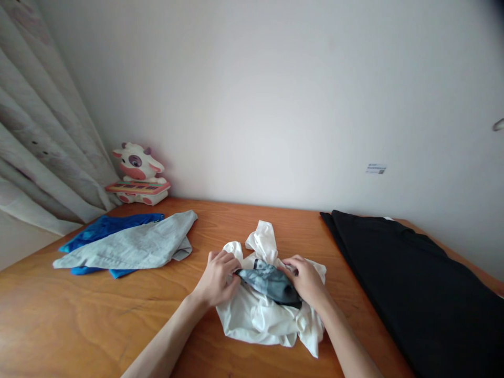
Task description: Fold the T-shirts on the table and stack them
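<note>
A crumpled white cloth garment [263, 320] lies on the wooden table in front of me, its ends spread out in loose folds. On top of it rests a bunched dark grey-blue patterned cloth [268, 283]. My left hand [218, 275] has its fingers closed on the left end of the patterned cloth, close to the white fabric. At the other side, my right hand [305, 278] grips the patterned cloth near its upper right part, thumb and fingers bent. Some of the fingertips are hidden in the folds.
Left on the table [157, 310] lie a light grey garment [134, 244] and, partly beneath it, a blue garment [106, 231]. A cow-shaped toy keyboard [137, 176] stands in the back corner by a curtain [35, 115]. Black clothing [409, 283] covers the right side.
</note>
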`<control>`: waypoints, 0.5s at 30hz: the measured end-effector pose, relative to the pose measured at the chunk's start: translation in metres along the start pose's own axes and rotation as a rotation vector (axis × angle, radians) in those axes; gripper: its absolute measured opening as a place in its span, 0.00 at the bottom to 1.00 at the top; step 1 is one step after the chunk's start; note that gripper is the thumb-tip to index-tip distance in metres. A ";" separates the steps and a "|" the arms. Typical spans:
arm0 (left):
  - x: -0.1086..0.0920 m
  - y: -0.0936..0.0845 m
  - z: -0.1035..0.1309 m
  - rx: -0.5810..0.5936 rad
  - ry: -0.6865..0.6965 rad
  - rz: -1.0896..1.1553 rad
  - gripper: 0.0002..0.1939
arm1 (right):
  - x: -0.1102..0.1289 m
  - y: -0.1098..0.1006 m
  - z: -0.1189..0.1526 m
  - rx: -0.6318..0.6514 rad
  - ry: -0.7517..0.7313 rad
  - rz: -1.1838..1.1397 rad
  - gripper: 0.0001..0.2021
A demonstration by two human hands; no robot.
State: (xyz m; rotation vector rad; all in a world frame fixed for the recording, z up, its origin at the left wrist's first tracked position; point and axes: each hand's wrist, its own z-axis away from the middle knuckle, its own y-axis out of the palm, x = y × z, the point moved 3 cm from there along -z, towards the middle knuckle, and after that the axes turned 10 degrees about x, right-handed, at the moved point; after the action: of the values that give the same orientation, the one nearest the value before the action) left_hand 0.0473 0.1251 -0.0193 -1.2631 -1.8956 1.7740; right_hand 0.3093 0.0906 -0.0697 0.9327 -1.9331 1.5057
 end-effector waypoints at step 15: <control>0.062 0.007 0.000 -0.608 -0.359 0.638 0.19 | -0.025 -0.047 0.004 -0.851 0.079 -0.285 0.21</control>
State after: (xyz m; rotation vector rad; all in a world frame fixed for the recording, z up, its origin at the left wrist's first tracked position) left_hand 0.0138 0.1690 -0.0478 -2.0605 -2.5719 1.8519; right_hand 0.3613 0.0844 -0.0603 0.6864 -1.9859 0.4499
